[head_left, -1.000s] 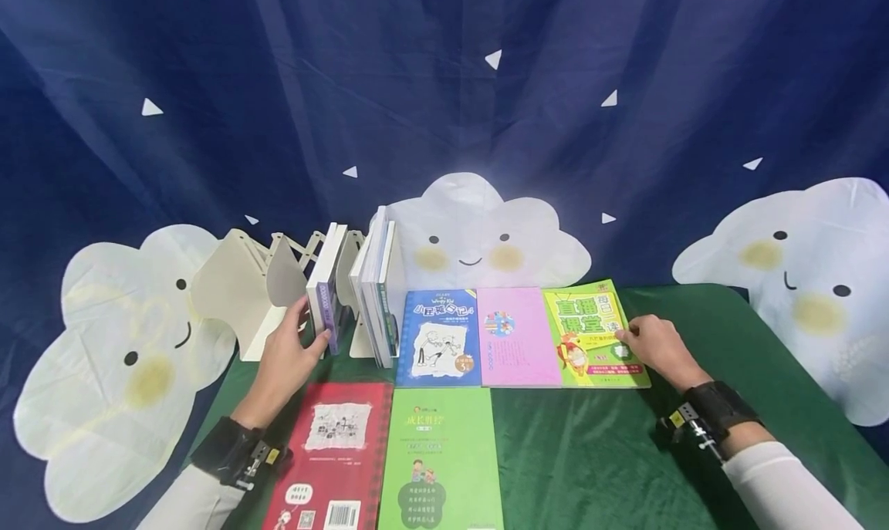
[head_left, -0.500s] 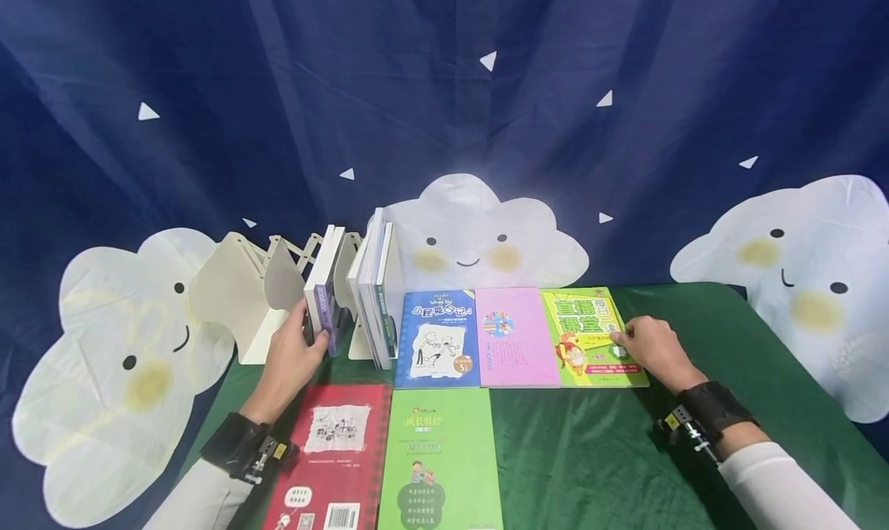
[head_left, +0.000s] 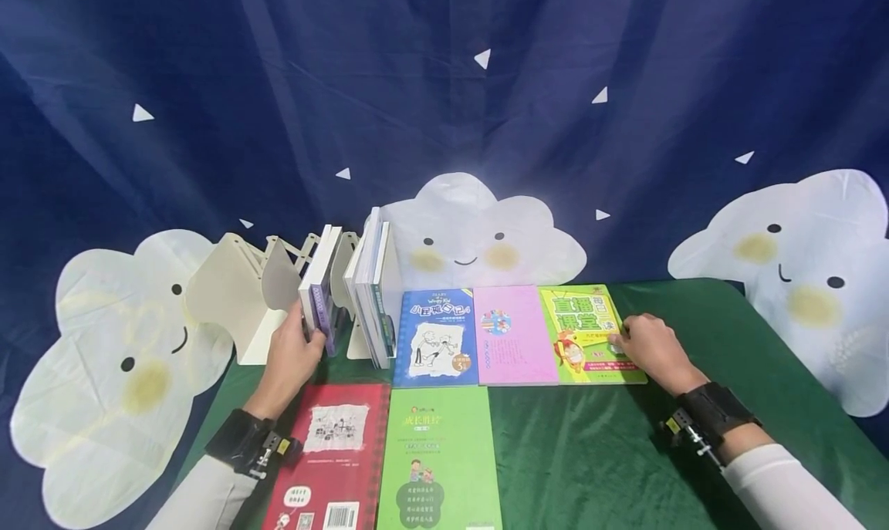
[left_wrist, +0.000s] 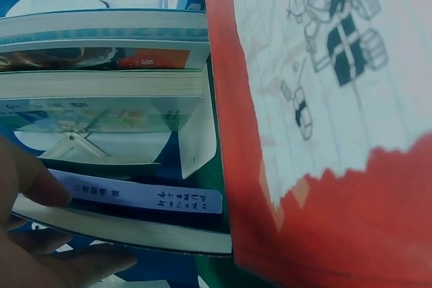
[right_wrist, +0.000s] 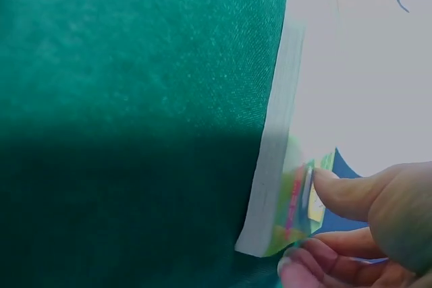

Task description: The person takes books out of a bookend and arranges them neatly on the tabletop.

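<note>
At the left, my left hand [head_left: 292,352] grips upright books with a purple spine [head_left: 321,310] in the cream metal bookend [head_left: 225,283]. In the left wrist view its thumb lies along the pale purple spine [left_wrist: 148,192], and the fingers lie on the other side. Over at the right, my right hand [head_left: 656,352] pinches the right edge of a yellow-green book [head_left: 576,318] lying flat. The right wrist view shows the thumb [right_wrist: 358,197] on top of that book's corner, with the fingers curled at its edge.
A pink book [head_left: 517,352] and a blue book [head_left: 437,337] lie left of the yellow-green one. Nearer me lie a green book [head_left: 458,422] and a red book [head_left: 333,468]. Several more books [head_left: 375,298] stand in the bookend. Green cloth [head_left: 576,453] covers the table.
The head view has shifted slightly. My left hand keeps its hold on the purple-spined books; my right thumb sits slightly farther in on the yellow-green book.
</note>
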The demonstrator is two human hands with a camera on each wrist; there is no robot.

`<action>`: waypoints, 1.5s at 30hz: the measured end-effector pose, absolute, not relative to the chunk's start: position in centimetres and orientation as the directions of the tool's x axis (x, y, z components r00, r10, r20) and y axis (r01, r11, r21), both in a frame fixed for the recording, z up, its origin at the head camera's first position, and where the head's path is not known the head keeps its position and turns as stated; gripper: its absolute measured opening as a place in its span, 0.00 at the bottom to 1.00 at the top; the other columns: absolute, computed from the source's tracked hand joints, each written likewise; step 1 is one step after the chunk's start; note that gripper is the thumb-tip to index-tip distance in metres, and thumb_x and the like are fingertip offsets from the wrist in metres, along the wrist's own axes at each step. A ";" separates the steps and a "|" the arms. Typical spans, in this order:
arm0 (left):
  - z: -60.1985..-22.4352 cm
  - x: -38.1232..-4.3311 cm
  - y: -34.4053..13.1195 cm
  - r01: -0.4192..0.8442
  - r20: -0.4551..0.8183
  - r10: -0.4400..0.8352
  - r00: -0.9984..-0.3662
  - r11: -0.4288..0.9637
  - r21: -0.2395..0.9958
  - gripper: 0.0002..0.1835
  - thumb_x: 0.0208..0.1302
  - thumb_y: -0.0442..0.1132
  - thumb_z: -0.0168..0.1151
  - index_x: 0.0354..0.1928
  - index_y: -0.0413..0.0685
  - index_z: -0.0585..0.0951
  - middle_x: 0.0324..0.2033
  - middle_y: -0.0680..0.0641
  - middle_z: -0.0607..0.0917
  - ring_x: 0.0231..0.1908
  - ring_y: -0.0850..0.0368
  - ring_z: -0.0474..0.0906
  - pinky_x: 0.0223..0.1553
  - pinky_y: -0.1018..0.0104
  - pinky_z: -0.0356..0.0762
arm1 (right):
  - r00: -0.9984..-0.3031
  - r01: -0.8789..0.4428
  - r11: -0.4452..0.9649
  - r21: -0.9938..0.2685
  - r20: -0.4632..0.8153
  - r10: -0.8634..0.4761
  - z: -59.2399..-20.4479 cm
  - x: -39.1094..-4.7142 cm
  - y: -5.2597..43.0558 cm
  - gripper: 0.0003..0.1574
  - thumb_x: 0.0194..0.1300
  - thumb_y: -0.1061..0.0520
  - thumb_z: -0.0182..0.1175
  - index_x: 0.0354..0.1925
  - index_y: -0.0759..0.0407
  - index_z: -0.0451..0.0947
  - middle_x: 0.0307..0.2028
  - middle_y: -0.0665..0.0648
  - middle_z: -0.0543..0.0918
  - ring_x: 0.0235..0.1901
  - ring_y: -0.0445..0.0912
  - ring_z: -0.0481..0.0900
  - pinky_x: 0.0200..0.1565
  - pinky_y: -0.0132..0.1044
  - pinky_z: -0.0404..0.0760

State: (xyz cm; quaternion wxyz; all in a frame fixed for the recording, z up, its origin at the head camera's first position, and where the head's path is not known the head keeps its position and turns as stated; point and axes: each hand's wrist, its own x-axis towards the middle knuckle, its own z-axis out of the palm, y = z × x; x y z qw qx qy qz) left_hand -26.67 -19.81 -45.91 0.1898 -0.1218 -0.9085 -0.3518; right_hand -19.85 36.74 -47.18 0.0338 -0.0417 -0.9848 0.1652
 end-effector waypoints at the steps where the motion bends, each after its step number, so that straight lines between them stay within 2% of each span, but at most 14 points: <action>1: -45.9 -26.7 -19.8 0.356 0.436 0.084 -0.896 0.721 0.594 0.29 0.58 0.28 0.53 0.64 0.41 0.63 0.50 0.30 0.76 0.49 0.36 0.74 0.47 0.38 0.74 | -0.995 0.064 0.947 -0.314 0.057 0.086 -47.1 -19.7 36.7 0.18 0.60 0.54 0.65 0.35 0.70 0.77 0.22 0.58 0.71 0.19 0.48 0.67 0.20 0.37 0.64; 7: -46.5 -26.8 -19.6 0.363 0.462 0.066 -0.885 0.719 0.593 0.24 0.58 0.26 0.52 0.59 0.38 0.65 0.49 0.28 0.77 0.49 0.33 0.73 0.50 0.36 0.71 | -0.998 0.032 0.970 -0.242 0.049 0.045 -46.8 -18.7 36.1 0.23 0.58 0.51 0.66 0.40 0.71 0.77 0.24 0.58 0.70 0.21 0.49 0.67 0.21 0.38 0.65; 13: -46.9 -26.9 -19.5 0.363 0.482 0.048 -0.875 0.723 0.588 0.25 0.60 0.27 0.52 0.61 0.39 0.65 0.50 0.28 0.77 0.50 0.34 0.73 0.50 0.37 0.71 | -0.997 -0.011 0.973 -0.229 0.080 0.007 -46.5 -17.1 35.3 0.28 0.55 0.49 0.69 0.42 0.72 0.75 0.27 0.60 0.71 0.22 0.49 0.68 0.20 0.38 0.67; 19: -46.9 -27.0 -19.4 0.380 0.519 0.038 -0.854 0.728 0.571 0.24 0.62 0.27 0.50 0.61 0.40 0.65 0.45 0.26 0.79 0.45 0.31 0.76 0.43 0.37 0.74 | -0.970 -0.176 0.966 -0.190 0.201 -0.137 -46.0 -15.6 34.3 0.33 0.51 0.51 0.72 0.49 0.70 0.75 0.36 0.64 0.76 0.29 0.50 0.72 0.24 0.37 0.72; 21: -46.9 -26.9 -19.4 0.386 0.529 0.036 -0.848 0.726 0.570 0.23 0.61 0.27 0.50 0.60 0.40 0.66 0.44 0.26 0.79 0.43 0.31 0.76 0.41 0.37 0.74 | -0.953 -0.230 0.960 -0.162 0.236 -0.188 -45.8 -15.3 33.7 0.34 0.49 0.51 0.73 0.49 0.69 0.75 0.36 0.63 0.77 0.30 0.50 0.73 0.24 0.37 0.73; 30: -47.5 -27.0 -19.8 0.396 0.571 0.011 -0.821 0.733 0.554 0.17 0.60 0.27 0.50 0.53 0.40 0.71 0.39 0.28 0.82 0.39 0.32 0.78 0.36 0.37 0.74 | -0.882 -0.388 0.918 -0.087 0.325 -0.342 -44.7 -14.1 31.5 0.32 0.48 0.52 0.74 0.49 0.66 0.76 0.38 0.59 0.77 0.37 0.49 0.74 0.33 0.42 0.79; 40: -47.6 -26.3 -20.4 0.413 0.597 0.021 -0.802 0.742 0.528 0.18 0.60 0.27 0.50 0.53 0.39 0.70 0.39 0.27 0.81 0.38 0.30 0.77 0.34 0.36 0.73 | -0.854 -0.415 0.907 -0.074 0.376 -0.360 -44.0 -13.5 30.1 0.29 0.51 0.51 0.72 0.48 0.63 0.78 0.38 0.58 0.78 0.37 0.49 0.76 0.33 0.44 0.80; 45: -47.4 -25.5 -20.9 0.397 0.612 -0.009 -0.791 0.754 0.524 0.15 0.58 0.27 0.51 0.49 0.37 0.71 0.31 0.29 0.81 0.30 0.33 0.77 0.29 0.38 0.72 | -0.852 -0.414 0.906 -0.085 0.386 -0.353 -43.7 -13.1 30.0 0.29 0.51 0.50 0.72 0.48 0.62 0.77 0.38 0.58 0.78 0.37 0.49 0.75 0.34 0.44 0.79</action>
